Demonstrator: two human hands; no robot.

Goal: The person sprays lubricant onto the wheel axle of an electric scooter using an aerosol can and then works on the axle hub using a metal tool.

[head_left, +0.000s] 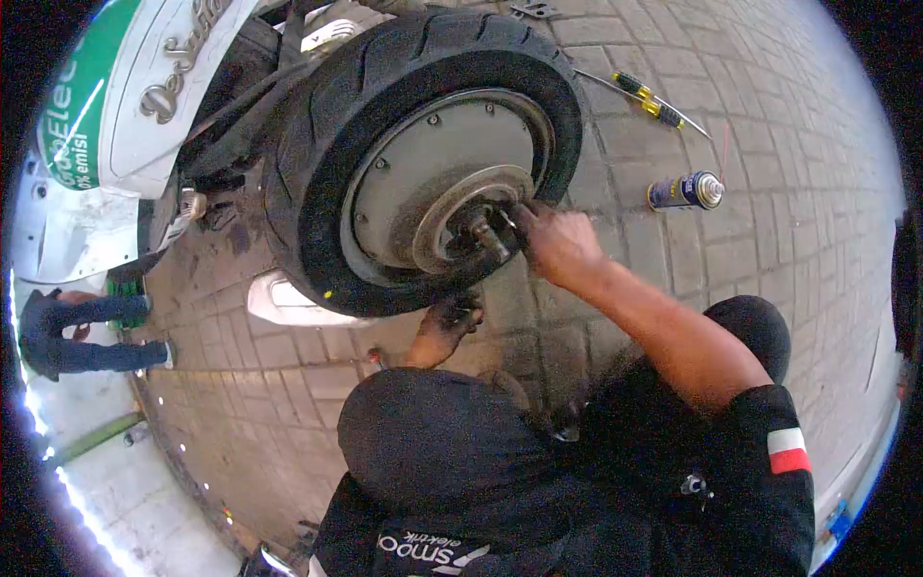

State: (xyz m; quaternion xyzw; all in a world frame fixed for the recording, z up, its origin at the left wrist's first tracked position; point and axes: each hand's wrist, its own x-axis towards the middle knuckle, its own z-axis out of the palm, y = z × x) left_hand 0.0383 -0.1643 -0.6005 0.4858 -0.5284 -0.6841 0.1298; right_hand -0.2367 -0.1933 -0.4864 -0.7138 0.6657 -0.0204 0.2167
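Observation:
A black-tyred wheel (433, 163) with a grey metal hub stands on its side edge beside a white scooter body. At its centre is a brake disc (447, 207) with a dark axle part (490, 240). My right hand (561, 242) is at this axle part, its fingers bent together; what they grip is hidden. Below the tyre's lower edge, my left hand (449, 325) has its fingers curled, and nothing can be made out in it.
Two yellow-and-black screwdrivers (649, 99) and a spray can (686, 190) lie on the brick paving at the upper right. A white scooter panel (125, 115) is at the upper left. Another person (91, 332) stands at the far left. A white part (288, 303) sits beneath the tyre.

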